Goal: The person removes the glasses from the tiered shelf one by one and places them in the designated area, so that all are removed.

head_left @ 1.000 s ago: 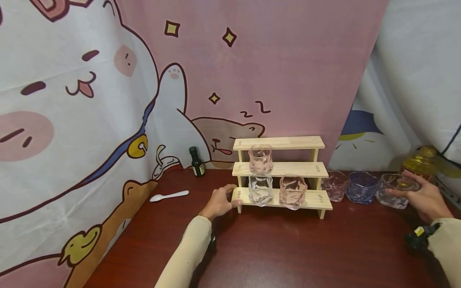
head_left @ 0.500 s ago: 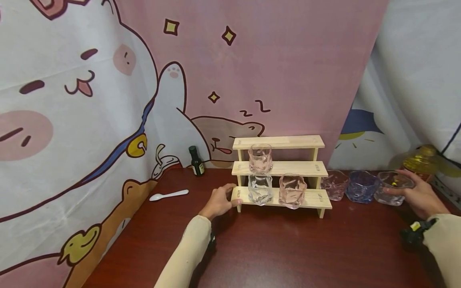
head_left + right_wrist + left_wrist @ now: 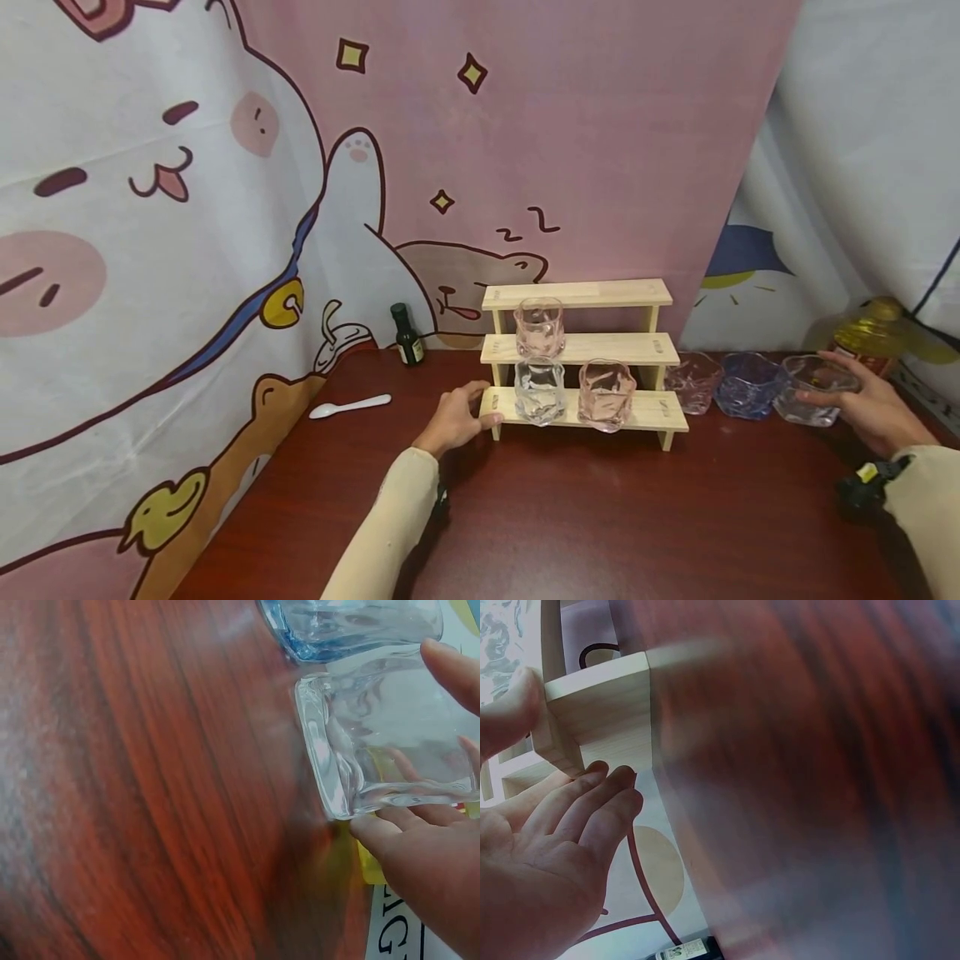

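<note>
A three-step wooden display rack (image 3: 592, 348) stands on the dark red table. My left hand (image 3: 453, 419) grips the left end of its lowest step, thumb on top and the fingers (image 3: 604, 802) around the far side of the end. On that step sit a clear glass (image 3: 539, 392) and a pink glass (image 3: 606, 396); another pink glass (image 3: 539, 327) is on the middle step. To the right of the rack, my right hand (image 3: 873, 406) holds a clear glass (image 3: 397, 735) upright, thumb and fingers on opposite sides. A blue glass (image 3: 345, 626) stands right beside it.
Another pink glass (image 3: 693, 385) stands between the rack and the blue glass. Behind the right hand is a bottle of yellow oil (image 3: 872, 333). At the left are a small dark green bottle (image 3: 407, 335) and a white spoon (image 3: 350, 406). A cartoon-printed cloth (image 3: 600, 150) hangs behind.
My right hand has moved the clear glass slightly left, closer to the blue glass. The left hand keeps its place on the rack, and the head view shifts a little.
</note>
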The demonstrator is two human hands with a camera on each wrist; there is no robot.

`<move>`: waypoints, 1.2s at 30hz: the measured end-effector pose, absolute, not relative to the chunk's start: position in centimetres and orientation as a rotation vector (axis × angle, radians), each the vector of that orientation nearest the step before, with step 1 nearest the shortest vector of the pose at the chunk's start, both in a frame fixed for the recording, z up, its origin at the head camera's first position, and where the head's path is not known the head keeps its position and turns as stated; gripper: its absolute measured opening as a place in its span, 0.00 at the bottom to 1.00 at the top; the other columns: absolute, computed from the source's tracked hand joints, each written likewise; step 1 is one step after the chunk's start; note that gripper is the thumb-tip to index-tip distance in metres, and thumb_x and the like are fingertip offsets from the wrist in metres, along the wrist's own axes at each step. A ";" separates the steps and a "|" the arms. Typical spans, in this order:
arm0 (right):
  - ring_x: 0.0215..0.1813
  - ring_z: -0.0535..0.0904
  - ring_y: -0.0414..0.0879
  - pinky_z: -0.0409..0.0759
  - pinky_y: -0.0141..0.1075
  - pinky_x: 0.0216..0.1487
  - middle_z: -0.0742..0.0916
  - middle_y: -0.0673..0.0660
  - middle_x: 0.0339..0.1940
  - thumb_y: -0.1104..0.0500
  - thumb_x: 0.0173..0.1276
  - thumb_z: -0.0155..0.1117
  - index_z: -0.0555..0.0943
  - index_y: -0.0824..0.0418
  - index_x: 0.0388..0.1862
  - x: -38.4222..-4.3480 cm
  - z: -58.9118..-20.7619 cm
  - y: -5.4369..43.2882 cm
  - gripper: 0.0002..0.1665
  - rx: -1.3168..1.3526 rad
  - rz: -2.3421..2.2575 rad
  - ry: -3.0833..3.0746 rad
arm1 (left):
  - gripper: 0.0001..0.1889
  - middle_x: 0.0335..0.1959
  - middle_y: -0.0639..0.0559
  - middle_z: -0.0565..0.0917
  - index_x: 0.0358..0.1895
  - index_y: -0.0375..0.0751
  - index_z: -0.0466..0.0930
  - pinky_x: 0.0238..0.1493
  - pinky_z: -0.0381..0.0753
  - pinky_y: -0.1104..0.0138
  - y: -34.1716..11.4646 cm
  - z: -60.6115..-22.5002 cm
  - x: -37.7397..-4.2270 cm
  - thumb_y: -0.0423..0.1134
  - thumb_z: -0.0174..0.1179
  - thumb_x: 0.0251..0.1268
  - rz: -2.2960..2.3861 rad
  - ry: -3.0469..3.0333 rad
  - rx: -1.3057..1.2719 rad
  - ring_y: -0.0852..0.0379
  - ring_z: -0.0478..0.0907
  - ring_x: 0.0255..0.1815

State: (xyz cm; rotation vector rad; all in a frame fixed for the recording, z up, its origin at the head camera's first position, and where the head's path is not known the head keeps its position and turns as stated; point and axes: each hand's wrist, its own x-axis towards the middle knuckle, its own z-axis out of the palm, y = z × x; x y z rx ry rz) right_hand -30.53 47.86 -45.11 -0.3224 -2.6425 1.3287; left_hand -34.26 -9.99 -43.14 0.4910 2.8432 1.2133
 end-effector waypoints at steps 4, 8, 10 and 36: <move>0.73 0.45 0.86 0.51 0.77 0.66 0.47 0.84 0.77 0.48 0.73 0.62 0.34 0.66 0.81 -30.0 -44.6 47.6 0.58 -0.321 1.286 -2.676 | 0.33 0.67 0.37 0.78 0.69 0.35 0.71 0.67 0.75 0.49 -10.0 -43.2 -34.4 0.40 0.71 0.62 1.223 2.840 0.492 0.43 0.77 0.68; 0.73 0.41 0.86 0.48 0.78 0.66 0.42 0.82 0.77 0.46 0.71 0.63 0.34 0.67 0.81 -29.4 -43.5 46.9 0.60 -0.327 1.134 -2.748 | 0.33 0.66 0.37 0.79 0.69 0.34 0.71 0.66 0.76 0.50 -10.0 -43.2 -34.6 0.40 0.72 0.61 1.226 2.848 0.516 0.43 0.78 0.66; 0.73 0.42 0.87 0.50 0.78 0.65 0.41 0.82 0.77 0.45 0.70 0.64 0.34 0.68 0.80 -29.2 -42.9 46.5 0.62 -0.350 1.040 -2.774 | 0.34 0.66 0.37 0.79 0.69 0.34 0.71 0.65 0.77 0.50 -10.0 -43.2 -34.6 0.40 0.72 0.61 1.229 2.845 0.524 0.43 0.79 0.66; 0.71 0.60 0.82 0.62 0.72 0.63 0.58 0.77 0.79 0.46 0.69 0.68 0.42 0.54 0.84 -26.7 -36.6 38.9 0.58 -0.090 1.097 -2.569 | 0.34 0.67 0.37 0.79 0.70 0.35 0.71 0.66 0.76 0.49 -10.0 -43.1 -34.2 0.41 0.71 0.62 1.247 2.824 0.487 0.42 0.78 0.67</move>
